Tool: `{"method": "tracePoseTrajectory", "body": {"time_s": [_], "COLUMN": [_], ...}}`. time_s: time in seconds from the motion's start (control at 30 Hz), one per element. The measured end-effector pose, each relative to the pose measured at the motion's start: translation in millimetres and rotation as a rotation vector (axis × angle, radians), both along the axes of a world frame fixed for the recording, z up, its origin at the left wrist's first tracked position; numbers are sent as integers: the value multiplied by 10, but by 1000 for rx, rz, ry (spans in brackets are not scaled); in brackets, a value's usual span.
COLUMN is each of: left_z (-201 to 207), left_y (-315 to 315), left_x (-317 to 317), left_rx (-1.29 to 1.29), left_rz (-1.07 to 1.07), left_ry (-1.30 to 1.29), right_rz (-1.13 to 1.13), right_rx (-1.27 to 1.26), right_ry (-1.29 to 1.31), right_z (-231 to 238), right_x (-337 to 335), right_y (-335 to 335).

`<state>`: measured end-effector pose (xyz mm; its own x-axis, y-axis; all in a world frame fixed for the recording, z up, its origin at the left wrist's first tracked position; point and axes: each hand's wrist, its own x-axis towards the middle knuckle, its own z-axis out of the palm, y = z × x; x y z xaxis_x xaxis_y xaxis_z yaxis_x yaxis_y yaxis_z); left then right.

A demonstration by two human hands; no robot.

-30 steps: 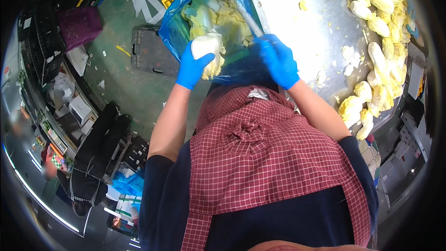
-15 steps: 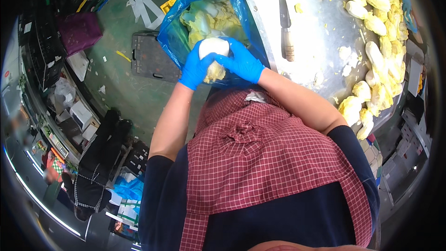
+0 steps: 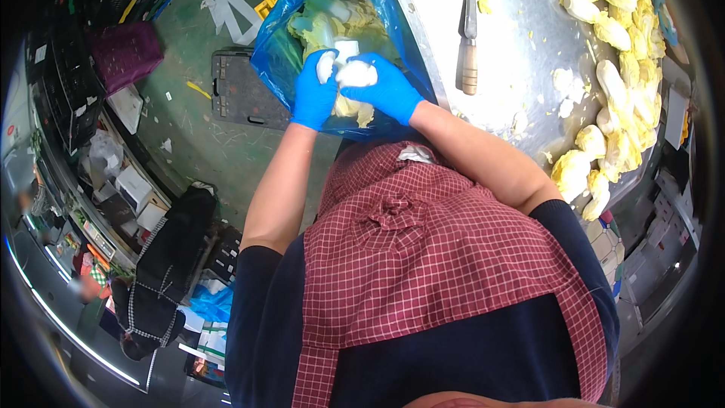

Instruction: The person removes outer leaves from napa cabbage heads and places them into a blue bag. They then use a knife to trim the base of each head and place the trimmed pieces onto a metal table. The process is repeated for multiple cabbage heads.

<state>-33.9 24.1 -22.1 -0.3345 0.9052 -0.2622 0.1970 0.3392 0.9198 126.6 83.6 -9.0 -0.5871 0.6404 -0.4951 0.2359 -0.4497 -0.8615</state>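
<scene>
Pale cabbage (image 3: pixel 356 74), split into white-ended pieces, above the near part of an open blue bag (image 3: pixel 267 38). Left hand (image 3: pixel 313 97) half closed on one piece; right hand (image 3: pixel 387 92) curled round another. Loose leaves (image 3: pixel 310 26) inside bag. Right: knife (image 3: pixel 470 39) on metal table (image 3: pixel 517 68), handle near; more cabbages (image 3: pixel 613 30) along table's right side.

Glare bleaches the metal table (image 3: pixel 502 49) (nearly white in places), with dark, warped edges.
</scene>
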Motion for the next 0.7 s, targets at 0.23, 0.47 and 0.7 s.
{"method": "tracePoseTrajectory", "body": {"time_s": [0.23,0.47,0.7], "left_z": [-428,-235,144], "left_y": [112,-23,52], "left_x": [-369,-185,512], "left_rx": [-264,-142,-314], "left_rz": [1,-47,469], "left_ry": [336,770,-689], "right_rz": [-331,-673,-279], "right_rx": [-175,-764,-112], "right_ry": [94,313,-19], "right_z": [23,330,39], "right_x": [203,117,75], "right_y": [-137,67,-86]}}
